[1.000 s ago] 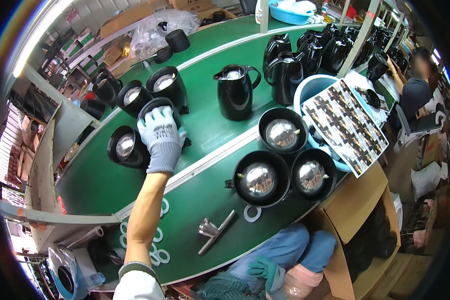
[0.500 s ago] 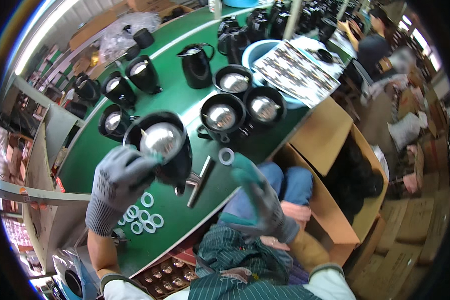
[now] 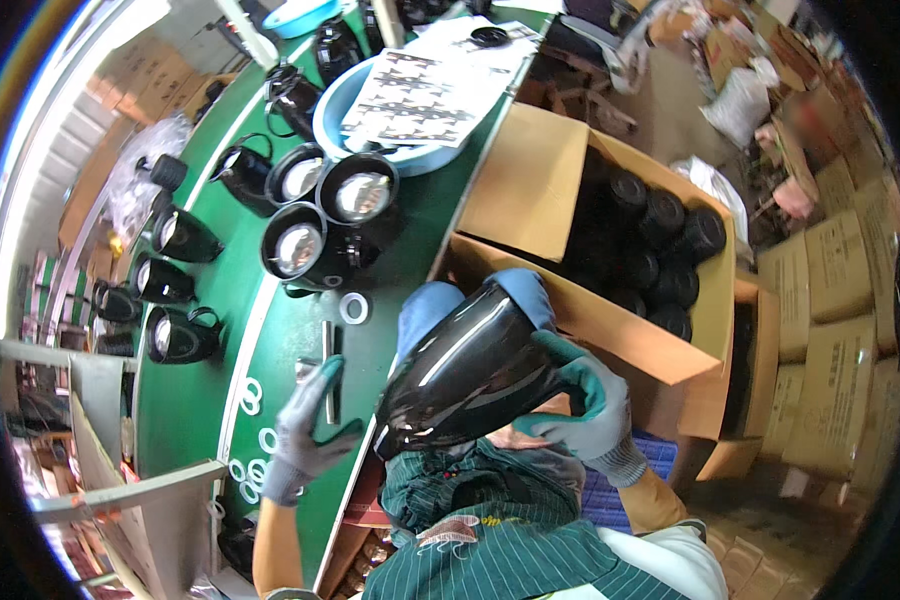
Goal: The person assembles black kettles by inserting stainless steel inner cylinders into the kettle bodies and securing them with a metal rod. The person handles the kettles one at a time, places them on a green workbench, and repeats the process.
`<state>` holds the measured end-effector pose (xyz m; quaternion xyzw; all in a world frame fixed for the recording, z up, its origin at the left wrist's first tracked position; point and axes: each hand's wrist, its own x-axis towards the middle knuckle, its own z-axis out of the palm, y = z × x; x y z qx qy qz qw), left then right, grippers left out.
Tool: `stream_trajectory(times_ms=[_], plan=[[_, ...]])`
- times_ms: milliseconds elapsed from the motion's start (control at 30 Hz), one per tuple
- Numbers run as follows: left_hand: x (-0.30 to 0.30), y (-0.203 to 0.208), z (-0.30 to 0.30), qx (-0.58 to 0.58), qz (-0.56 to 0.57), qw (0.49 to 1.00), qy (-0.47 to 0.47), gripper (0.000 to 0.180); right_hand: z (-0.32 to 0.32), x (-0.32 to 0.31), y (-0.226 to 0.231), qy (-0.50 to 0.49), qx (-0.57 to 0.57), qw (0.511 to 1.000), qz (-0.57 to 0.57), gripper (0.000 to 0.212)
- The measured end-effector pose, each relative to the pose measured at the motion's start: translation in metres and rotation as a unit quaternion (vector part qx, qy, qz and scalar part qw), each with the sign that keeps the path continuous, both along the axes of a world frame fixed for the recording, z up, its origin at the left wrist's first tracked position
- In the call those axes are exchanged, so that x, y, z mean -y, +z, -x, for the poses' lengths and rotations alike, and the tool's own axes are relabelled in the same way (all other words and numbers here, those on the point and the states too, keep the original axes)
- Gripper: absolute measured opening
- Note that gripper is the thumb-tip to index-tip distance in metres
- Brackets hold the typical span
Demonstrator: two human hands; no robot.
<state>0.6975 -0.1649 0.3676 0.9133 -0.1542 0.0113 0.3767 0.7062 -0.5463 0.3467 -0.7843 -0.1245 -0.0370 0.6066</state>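
A glossy black jug body [image 3: 470, 365] lies tilted over my lap, its smooth side showing and its mouth out of sight. My right hand [image 3: 592, 412], in a grey and green work glove, grips it from the right with the thumb apart from the fingers. My left hand [image 3: 308, 435], gloved alike, is open with fingers spread and holds nothing. Just beyond its fingertips a metal T-shaped tool [image 3: 328, 375] rests on the green table [image 3: 300, 385]. A white ring [image 3: 354, 308] lies past the tool. More white rings [image 3: 258, 470] are scattered left of my left hand.
Black jugs with silvery liners [image 3: 298, 248] stand beyond the tool, others [image 3: 183, 335] farther left. Printed sheets [image 3: 415, 100] cover a blue basin [image 3: 335, 125]. To my right, an open carton [image 3: 530, 190] holds several black jugs [image 3: 660, 215]; stacked cartons [image 3: 835, 350] stand farther right.
My view has turned to the right. The jug has come from my left hand over the table to my right hand above my lap. My left hand has let go and opened.
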Motion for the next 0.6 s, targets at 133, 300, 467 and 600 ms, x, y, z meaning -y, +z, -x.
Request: stream_trajectory(times_ms=[133,300,467,600], plan=[[0.072,-0.055,-0.028,-0.037,0.132,0.99,-0.023,0.066,0.022,0.018,-0.017,-0.037,-0.133,0.989,-0.048,0.075],[0.073,-0.094,-0.042,-0.104,0.175,0.978,0.045,0.059,0.028,0.013,-0.011,-0.028,-0.071,0.996,-0.045,0.061],[0.059,-0.133,-0.037,-0.231,0.173,0.957,0.026,0.052,0.019,0.032,-0.046,0.118,-0.109,0.98,-0.118,0.048],[0.044,-0.178,-0.001,-0.246,0.159,0.956,0.027,0.048,-0.066,0.096,-0.083,0.02,-0.001,0.997,-0.081,0.027]])
